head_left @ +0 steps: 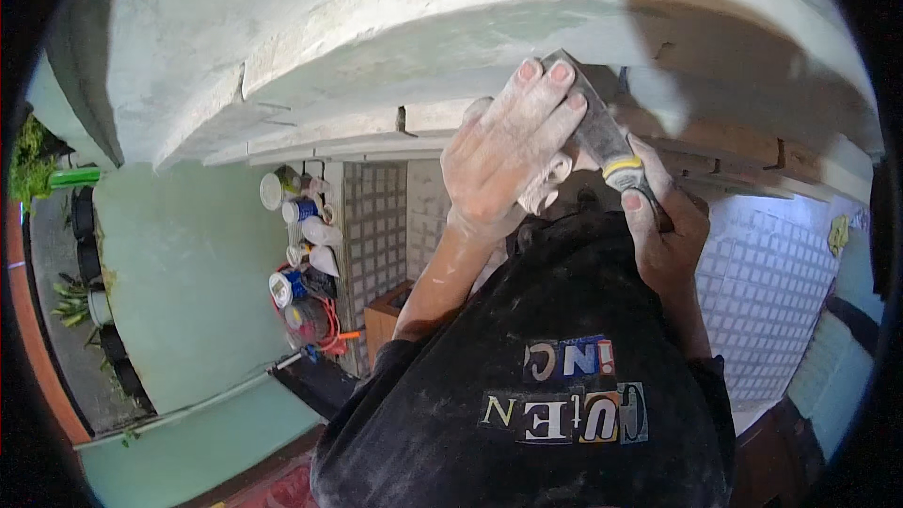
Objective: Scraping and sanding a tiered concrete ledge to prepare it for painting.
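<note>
Scraper [607,127]: a flat grey blade with a yellow collar and a dark handle, at 2 o'clock from the middle of the view, its tip slanting up toward 12; whether it touched the white-edged ledge [376,23] behind it could not be told.
Right hand [675,230]: at 3 o'clock, its fingers and thumb closed around the scraper's handle, dusted white.
Left hand [491,167]: at 1 o'clock, close to the middle, back toward the viewer, fingers straight and nearly together, their tips against the blade; the thumb was hard to make out, so whether this one of the hands was gripping anything could not be told.
White lump [544,192]: crumpled and pale, just beside the left hand on its 4 o'clock side.
Shirt [555,292]: black, at 5 o'clock, dusty, with patchwork lettering (upside down from this angle).
Ledge: pale and rough, arching overhead across 12 o'clock, with a broad brown shadow [752,85] at 2.
Containers [299,211]: white and blue tubs clustered at 9 o'clock, near a reddish coil [331,329].
Gridded surface [767,263]: bluish white, at 3 o'clock, beyond the right arm.
Plants [71,301]: leafy green, by the far rim at 9 o'clock.
</note>
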A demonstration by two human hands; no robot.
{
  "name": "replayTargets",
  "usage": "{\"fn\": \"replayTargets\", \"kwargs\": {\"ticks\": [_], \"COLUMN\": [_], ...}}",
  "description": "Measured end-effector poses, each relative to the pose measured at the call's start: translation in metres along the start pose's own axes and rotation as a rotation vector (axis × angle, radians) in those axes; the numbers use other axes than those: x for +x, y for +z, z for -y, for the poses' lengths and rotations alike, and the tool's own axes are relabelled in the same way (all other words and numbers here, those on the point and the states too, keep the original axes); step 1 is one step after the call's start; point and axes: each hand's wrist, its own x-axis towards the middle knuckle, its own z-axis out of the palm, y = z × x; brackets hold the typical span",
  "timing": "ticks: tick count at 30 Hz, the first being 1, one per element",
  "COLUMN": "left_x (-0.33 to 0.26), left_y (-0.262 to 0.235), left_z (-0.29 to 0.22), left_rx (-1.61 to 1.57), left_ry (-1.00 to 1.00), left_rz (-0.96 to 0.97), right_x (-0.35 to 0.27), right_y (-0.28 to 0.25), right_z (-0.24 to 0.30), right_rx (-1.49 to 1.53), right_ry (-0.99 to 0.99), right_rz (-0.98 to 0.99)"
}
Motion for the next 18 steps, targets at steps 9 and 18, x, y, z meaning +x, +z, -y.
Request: {"fn": "replayTargets", "kwargs": {"ticks": [9,18], "left_x": [0.025,0.031], "left_y": [0.016,0.016], "left_z": [-0.018,-0.014], "left_rx": [-0.061,-0.100], "left_ry": [0.092,0.079], "left_rz": [0.054,0.125], "right_x": [-0.001,0.000], "right_y": [-0.017,-0.013], "right_z": [0.016,0.018], "right_rx": [0.034,0.036], "right_ry": [0.044,0.068], "right_rz": [-0.108,-0.145]}}
